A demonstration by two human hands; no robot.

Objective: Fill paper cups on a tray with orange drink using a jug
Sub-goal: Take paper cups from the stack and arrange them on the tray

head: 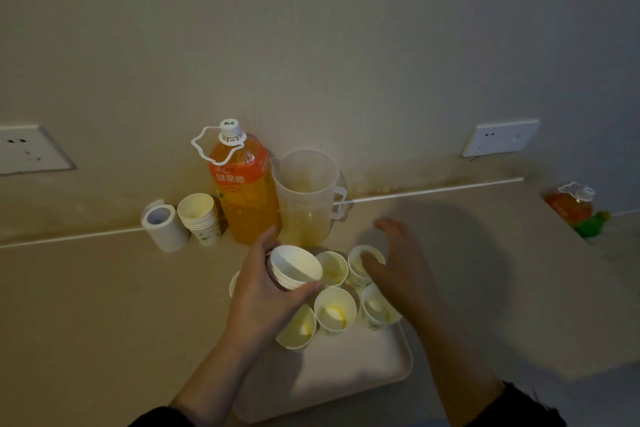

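Observation:
A white tray [346, 371] lies on the counter with several paper cups [335, 309] standing at its far end, each with a little orange drink at the bottom. My left hand [263, 298] grips a short stack of nested paper cups [295, 266], tilted, above the tray's far left corner. My right hand [398, 263] hovers with fingers spread over the cups on the right, its thumb at the rim of one cup [360, 258]. A clear plastic jug [306, 198] with a little drink in it stands behind the tray, next to a large bottle of orange drink [244, 187].
A second stack of paper cups [201, 215] and a roll of white tape [164, 227] stand left of the bottle by the wall. Another orange bottle [571, 204] and a green object [592, 224] lie at the far right. Wall sockets [500, 137] sit above the counter.

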